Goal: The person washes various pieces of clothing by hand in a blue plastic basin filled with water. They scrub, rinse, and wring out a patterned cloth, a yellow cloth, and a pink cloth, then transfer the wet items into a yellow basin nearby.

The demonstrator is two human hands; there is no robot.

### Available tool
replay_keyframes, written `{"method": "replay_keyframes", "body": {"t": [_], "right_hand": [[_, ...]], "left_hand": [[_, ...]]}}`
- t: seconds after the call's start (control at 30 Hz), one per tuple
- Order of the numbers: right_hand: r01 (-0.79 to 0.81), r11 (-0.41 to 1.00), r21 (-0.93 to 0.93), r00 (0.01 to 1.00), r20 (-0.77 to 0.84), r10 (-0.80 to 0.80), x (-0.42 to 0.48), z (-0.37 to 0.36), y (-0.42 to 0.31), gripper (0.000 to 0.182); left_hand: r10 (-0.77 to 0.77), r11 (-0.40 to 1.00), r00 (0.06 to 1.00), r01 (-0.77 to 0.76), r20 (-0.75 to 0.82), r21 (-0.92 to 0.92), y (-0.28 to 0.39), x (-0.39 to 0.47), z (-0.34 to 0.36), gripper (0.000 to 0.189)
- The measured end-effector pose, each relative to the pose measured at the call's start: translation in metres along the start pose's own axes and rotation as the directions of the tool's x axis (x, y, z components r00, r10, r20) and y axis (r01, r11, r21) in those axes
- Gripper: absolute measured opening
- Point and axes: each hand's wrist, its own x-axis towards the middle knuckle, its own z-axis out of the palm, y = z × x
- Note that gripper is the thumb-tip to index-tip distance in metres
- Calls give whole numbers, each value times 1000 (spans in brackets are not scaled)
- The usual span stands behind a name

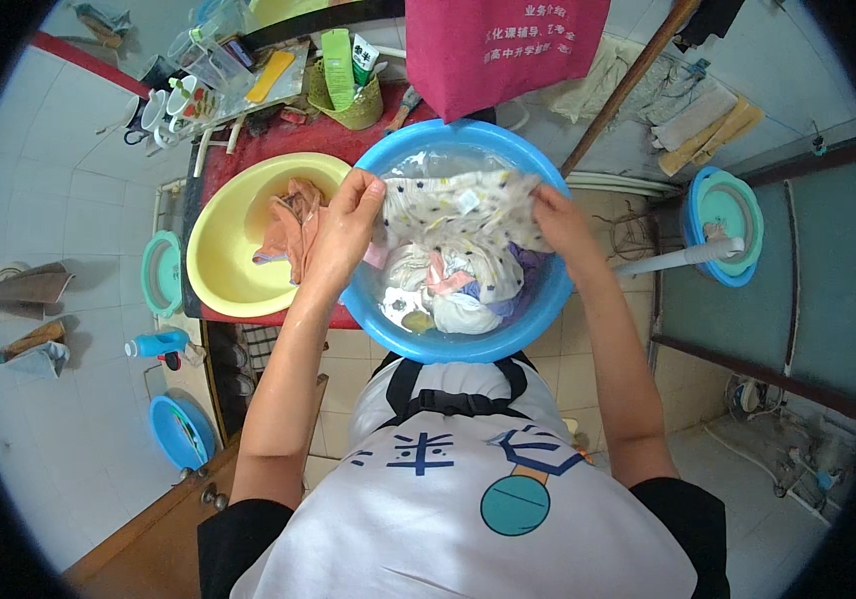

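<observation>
Stretched between both hands is a white patterned cloth garment [465,206] with dark and yellow spots, above a blue plastic basin [454,350]. My left hand [353,217] pinches its left end at the basin's left rim. At the other end, my right hand [559,217] grips the cloth near the right rim. The garment's lower part hangs onto wet clothes [465,311] in white, pink and purple, lying in water. Behind my left hand, a yellow basin [211,254] holds an orange-pink garment [299,224].
The basins rest on a red countertop [248,142]. Behind stand a green basket [349,112] with tubes and a rack of mugs [181,105]. A magenta bag [503,60] hangs over the blue basin's back rim; a wooden pole [626,86] slants at right.
</observation>
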Motion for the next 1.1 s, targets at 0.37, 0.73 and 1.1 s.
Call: {"method": "replay_keyframes", "body": {"t": [0.37, 0.73, 1.1], "right_hand": [[540, 762, -357, 816, 2, -577, 17, 22, 52, 55], [388, 751, 535, 877, 38, -480, -1, 1, -42, 25], [381, 923, -52, 921, -68, -384, 12, 43, 33, 41]], "left_hand": [[46, 998, 921, -57, 387, 17, 101, -17, 39, 15], [357, 930, 920, -336, 161, -148, 177, -6, 7, 15], [-86, 833, 995, 98, -47, 544, -65, 22, 48, 45]]}}
